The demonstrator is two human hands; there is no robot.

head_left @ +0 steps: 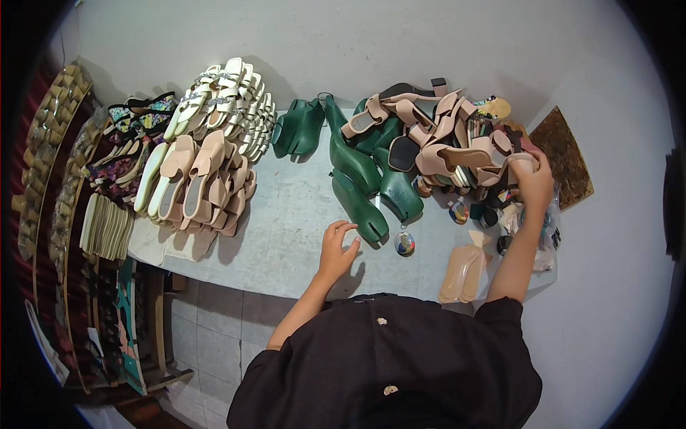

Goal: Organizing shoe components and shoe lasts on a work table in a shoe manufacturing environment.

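Note:
My left hand [337, 252] hovers over the table just beside a green shoe last [357, 207], fingers loosely bent, apart and holding nothing. At the right end of the pile, my right hand [534, 187] has its fingers and thumb around a pink sandal [524, 161], partly hidden by the hand. Other pink heeled sandals [450, 157] lie jumbled to its left, some with dark soles turned up. Several more green lasts lie between the pile and my left hand, with another pair of green lasts [299, 129] farther back.
White sandals [236, 89] and pink sandals [193, 175] stand stacked on the left of the table [286, 236]. Flat beige insoles [463, 275] and a round multicoloured object [405, 244] lie near the front edge. A brown board [563, 157] leans at right; shelves of heels [46, 154] stand far left.

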